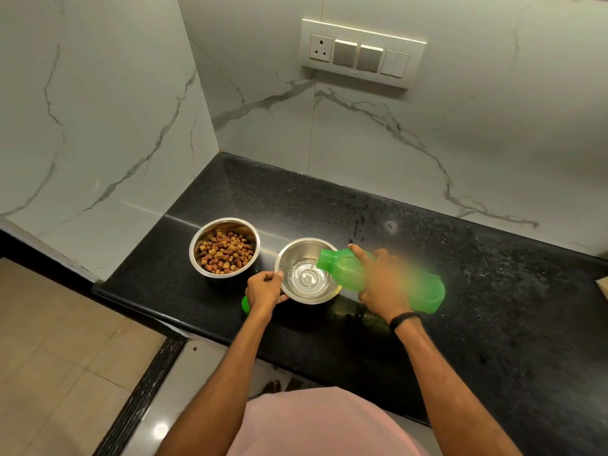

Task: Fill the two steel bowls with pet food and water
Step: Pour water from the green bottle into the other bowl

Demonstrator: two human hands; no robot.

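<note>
Two steel bowls stand on the black counter. The left bowl holds brown pet food pellets. The right bowl has a shallow pool of water in its bottom. My right hand grips a green plastic bottle, tipped over with its open mouth above the right bowl, and water runs into the bowl. My left hand holds the near-left rim of the right bowl, thumb on the rim. A green cap peeks out under my left hand at the counter's edge.
White marble walls close the corner behind and to the left of the bowls. A switch panel is on the back wall. The counter stretches to the right. Beige floor tiles lie below on the left.
</note>
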